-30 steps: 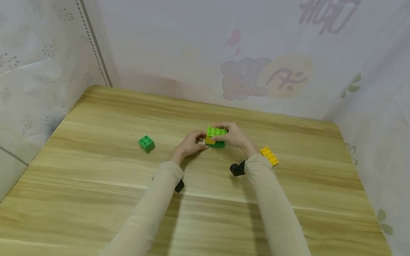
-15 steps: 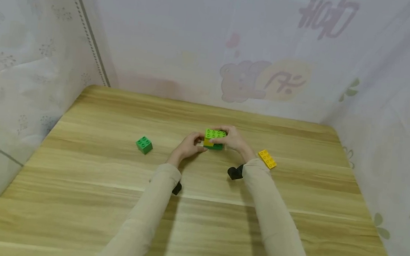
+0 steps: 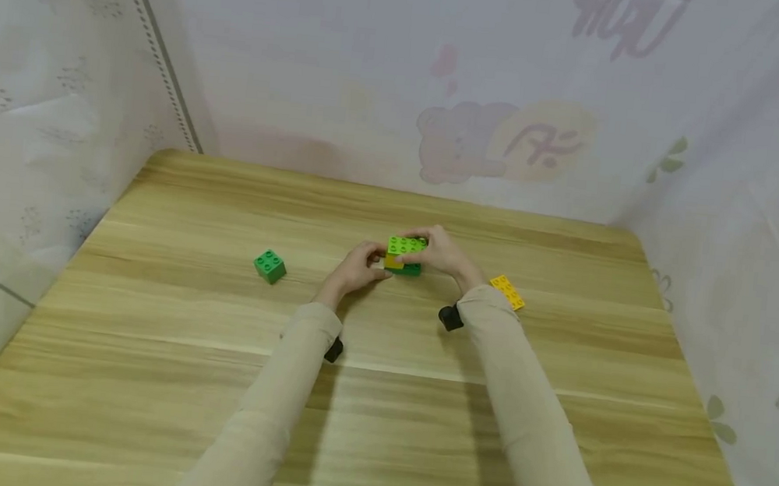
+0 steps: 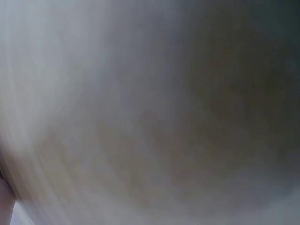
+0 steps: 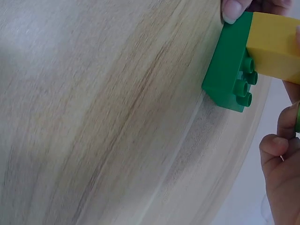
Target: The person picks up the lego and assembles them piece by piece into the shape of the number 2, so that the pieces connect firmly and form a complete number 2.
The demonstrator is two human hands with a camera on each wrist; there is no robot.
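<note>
Beige sleeves nearest, over a wooden table. Loose green cube off left, flat yellow brick just past the right cuff. Barely anything's changed this last second: left hand still pinching the dark green base, right hand the lime brick above the yellow block, so the stack looks no further along. Right fingers partly hide it. Patterned sheet behind.

From head, faces forward and down across the surface past its far edge. From right wrist, shares bottom green brick with head, much nearer. From left wrist, mostly blurred.
</note>
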